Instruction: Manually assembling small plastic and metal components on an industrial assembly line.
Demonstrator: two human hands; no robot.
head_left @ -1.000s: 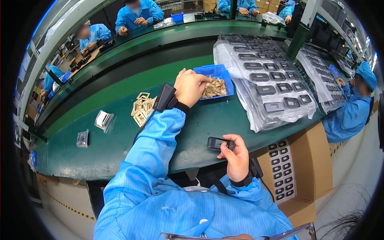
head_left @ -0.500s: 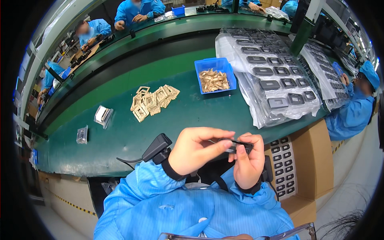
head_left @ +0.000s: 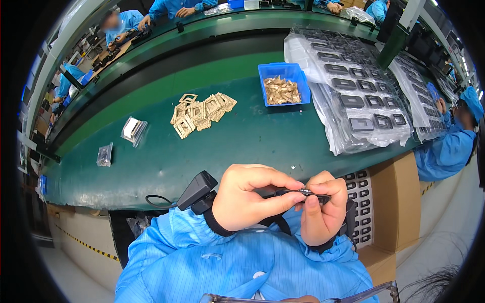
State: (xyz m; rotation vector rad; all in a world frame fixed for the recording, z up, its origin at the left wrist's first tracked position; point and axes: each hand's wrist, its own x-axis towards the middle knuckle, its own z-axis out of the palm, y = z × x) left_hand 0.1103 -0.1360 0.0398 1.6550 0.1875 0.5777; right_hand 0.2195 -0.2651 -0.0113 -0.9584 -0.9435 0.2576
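Observation:
Just above my lap, both hands hold a thin black plastic part, seen nearly edge-on with pale marking along its edge. My left hand pinches its left end between thumb and forefinger. The right end is gripped by the fingers and thumb of my right hand, which cover much of it. A blocky black device with a cable is strapped at my left wrist.
The green bench holds a pile of tan rectangular frames, a blue bin of small tan pieces, two clear bags, and trays of black housings. An open carton stands at right. Co-workers sit around the bench.
The black part has turned to lie more edge-on, and my right fingers have shifted along it. The whole view has shifted slightly, moving the bench things right and up.

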